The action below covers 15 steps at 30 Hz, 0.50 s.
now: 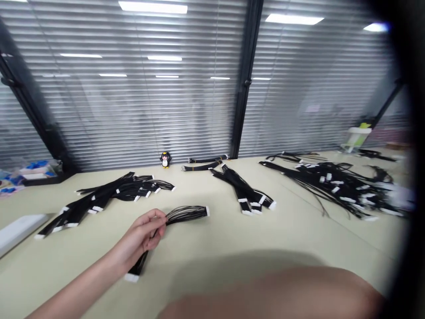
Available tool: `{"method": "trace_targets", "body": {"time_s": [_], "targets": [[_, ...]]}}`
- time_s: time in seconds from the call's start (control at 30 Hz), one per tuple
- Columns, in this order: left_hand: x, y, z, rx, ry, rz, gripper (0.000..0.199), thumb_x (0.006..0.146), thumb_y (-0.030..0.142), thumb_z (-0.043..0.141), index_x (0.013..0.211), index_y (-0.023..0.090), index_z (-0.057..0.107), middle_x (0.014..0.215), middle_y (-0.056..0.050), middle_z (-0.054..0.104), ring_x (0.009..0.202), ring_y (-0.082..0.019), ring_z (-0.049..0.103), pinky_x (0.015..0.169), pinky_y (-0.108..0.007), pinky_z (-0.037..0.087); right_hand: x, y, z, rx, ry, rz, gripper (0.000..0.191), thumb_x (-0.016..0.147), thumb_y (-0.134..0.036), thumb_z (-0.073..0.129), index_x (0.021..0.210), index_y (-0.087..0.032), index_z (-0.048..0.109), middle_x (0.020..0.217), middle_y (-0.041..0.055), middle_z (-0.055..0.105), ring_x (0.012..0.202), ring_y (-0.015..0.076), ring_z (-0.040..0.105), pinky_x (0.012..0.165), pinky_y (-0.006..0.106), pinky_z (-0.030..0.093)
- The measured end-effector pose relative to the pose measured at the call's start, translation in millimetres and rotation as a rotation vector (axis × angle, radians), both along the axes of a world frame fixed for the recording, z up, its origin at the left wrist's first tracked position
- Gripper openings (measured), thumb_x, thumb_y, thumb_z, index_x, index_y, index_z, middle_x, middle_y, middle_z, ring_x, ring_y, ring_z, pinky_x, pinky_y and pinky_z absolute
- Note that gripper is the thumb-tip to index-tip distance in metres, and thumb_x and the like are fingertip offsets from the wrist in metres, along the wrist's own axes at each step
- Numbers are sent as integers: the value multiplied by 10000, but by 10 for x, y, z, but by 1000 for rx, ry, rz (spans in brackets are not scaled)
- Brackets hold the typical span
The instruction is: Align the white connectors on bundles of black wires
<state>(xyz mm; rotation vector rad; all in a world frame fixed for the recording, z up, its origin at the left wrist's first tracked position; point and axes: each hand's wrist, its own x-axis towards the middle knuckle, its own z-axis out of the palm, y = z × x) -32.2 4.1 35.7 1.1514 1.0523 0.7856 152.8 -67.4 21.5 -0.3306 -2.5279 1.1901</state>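
At the near middle of the counter (232,239), the left hand (149,231) has its grip closed on a black cable bundle (189,213) — one white end toward 3 o'clock, the other at 7. From that hand, overlapping cables (106,195) lie at 10 o'clock, a penguin figure (165,160) stands near 12, and crossed cables (241,186) rest at 2, with a larger cable pile (332,184) farther right. The right hand (285,297) is a blur at 4 o'clock — its grip cannot be told.

blurred right arm (282,294), cropped below, white case (18,231) cropped left
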Motion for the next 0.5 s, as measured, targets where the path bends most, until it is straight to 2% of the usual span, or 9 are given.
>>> {"method": "trace_targets", "body": {"time_s": [0.1,0.13,0.2,0.23,0.27,0.37,0.5], "targets": [[22,-38,28,41,-153,127,214,757,331,552,806,167,424,665,47,391,416,31,224,415,-156,144,54,305,-135,-161,-14,-205,174,786,-243,500,911,-177,600,880,64,633,799,156,600,688,264,460],[43,-62,41,34,-203,156,203,756,314,554,801,167,421,657,49,383,412,31,216,412,-156,147,82,414,-183,-429,-5,-290,171,751,-238,550,891,-148,588,880,78,633,794,166,607,705,277,465],[105,-127,63,-7,-287,189,188,751,279,557,794,167,412,643,52,375,405,31,209,408,-153,157,129,606,-266,-907,228,-411,292,739,-265,605,996,-149,529,986,91,616,893,171,606,822,306,450],[144,-166,71,-32,-317,194,185,748,264,560,790,166,409,639,52,375,403,32,207,407,-149,160,141,681,-297,-1059,360,-416,340,742,-282,622,1037,-157,508,1052,94,599,973,168,585,895,310,416],[186,-205,76,-55,-338,196,185,744,252,563,784,164,405,636,52,376,401,33,206,405,-147,161,141,740,-323,-1146,470,-407,354,756,-301,623,1057,-163,499,1106,93,578,1035,161,558,952,307,375],[308,-301,70,-91,-372,192,209,746,259,563,746,154,383,624,51,371,397,33,211,403,-145,167,85,835,-370,-1209,630,-386,302,790,-354,598,1013,-161,532,1113,82,576,1068,152,533,1016,304,306],[387,-323,9,-108,-395,180,230,746,258,560,717,152,359,619,54,360,396,33,206,409,-146,170,26,892,-395,-1170,787,-482,227,779,-358,613,897,-173,554,981,42,613,983,144,556,998,315,323]]}}
